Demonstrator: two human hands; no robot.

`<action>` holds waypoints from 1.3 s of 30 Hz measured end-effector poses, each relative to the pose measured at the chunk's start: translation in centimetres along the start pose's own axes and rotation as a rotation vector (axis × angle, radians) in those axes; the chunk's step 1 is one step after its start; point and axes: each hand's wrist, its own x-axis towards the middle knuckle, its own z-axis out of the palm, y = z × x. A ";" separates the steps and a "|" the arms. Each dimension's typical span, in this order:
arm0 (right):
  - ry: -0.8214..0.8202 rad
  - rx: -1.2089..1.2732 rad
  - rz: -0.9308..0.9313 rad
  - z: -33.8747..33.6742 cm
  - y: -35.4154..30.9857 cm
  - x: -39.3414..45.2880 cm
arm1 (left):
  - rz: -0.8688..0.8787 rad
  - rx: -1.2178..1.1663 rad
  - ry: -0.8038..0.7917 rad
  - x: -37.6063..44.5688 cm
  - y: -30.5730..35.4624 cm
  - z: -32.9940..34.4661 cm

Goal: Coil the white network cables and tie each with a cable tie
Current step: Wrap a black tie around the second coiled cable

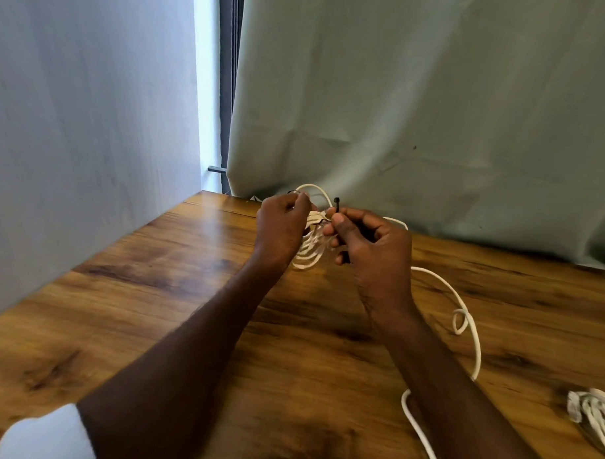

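Wooden table [153, 327] with dark grain, set against a white wall [93, 101] on the left and a pale green curtain [436, 96] hanging at the far side. Between wall and curtain, a dark window frame [227, 89] with a strip of daylight beside it.

Above the far middle of the table, held up between both hands, a coiled white cable [309, 253], its loops hanging down from the fingers. Left hand [280, 225] curled, fingers closed round the top of the coil. Right hand [369, 242] just beside it, thumb and fingers pinching a black cable tie [337, 204], whose head sticks up above the thumb, close against the bundle. Cannot tell whether the tie already passes round the loops.

Trailing from behind the right hand, a loose length of white cable [475, 342], curving right, making one small kink, then running back to the near edge.

At the near right edge, a second white cable bundle [593, 411] lying on the wood, well apart from the hands, partly cut off by the frame.

At the near left corner, a white sleeve [47, 436].
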 end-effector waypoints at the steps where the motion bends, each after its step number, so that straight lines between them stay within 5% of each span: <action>1: 0.030 -0.040 -0.024 -0.2 0.2 0.2 | 0.031 0.021 -0.039 -0.2 0.0 0.1; 8: 0.065 -0.057 0.111 -1.3 0.1 1.3 | 0.262 0.273 -0.235 -0.7 -0.3 1.1; 17: 0.172 0.358 0.407 -2.5 -0.3 1.9 | 0.253 0.255 -0.250 -1.0 0.1 1.5; 26: 0.111 0.620 0.253 -2.4 -1.9 1.3 | 0.107 0.165 -0.187 -0.9 0.5 1.4; 39: -0.191 0.536 0.137 -3.4 -2.7 1.3 | -0.022 0.144 -0.189 -1.2 0.4 1.3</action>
